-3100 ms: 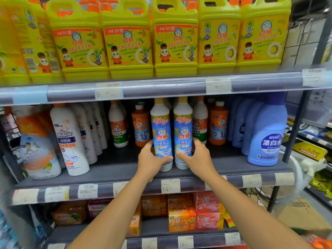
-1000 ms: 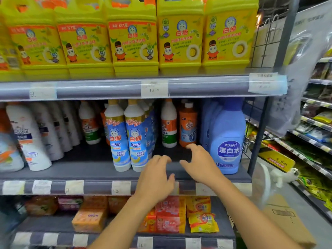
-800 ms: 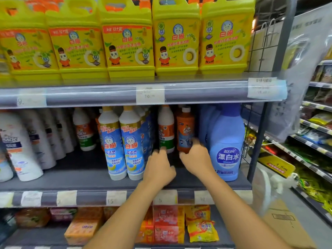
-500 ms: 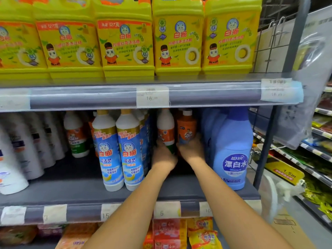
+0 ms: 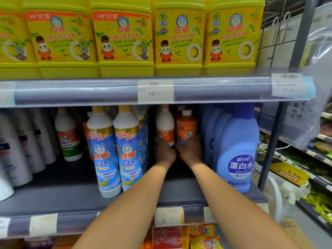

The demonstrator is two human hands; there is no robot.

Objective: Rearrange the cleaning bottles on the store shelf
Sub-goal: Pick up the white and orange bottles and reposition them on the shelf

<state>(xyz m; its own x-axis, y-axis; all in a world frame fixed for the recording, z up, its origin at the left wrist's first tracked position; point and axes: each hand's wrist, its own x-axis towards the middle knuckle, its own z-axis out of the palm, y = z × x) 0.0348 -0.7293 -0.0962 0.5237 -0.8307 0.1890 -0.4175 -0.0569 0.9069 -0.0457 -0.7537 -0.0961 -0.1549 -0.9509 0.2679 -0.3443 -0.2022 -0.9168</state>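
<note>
Both hands are way back on the grey middle shelf (image 5: 179,191): left hand (image 5: 164,151) wrapped round the white plastic bottle with orange label (image 5: 165,126), right hand (image 5: 190,150) round the squat orange bottle (image 5: 186,129). Probably full, slick plastic, so I'd grip low on the body.

We see both arms filling the one open lane on the middle shelf (image 5: 181,194), between the blue-labelled toilet cleaner bottles (image 5: 117,155) and the blue bleach bottle (image 5: 238,150). The upper shelf's price rail (image 5: 215,90) caps the headroom. Bare shelf lies along the front edge, left of the cleaner bottles.
</note>
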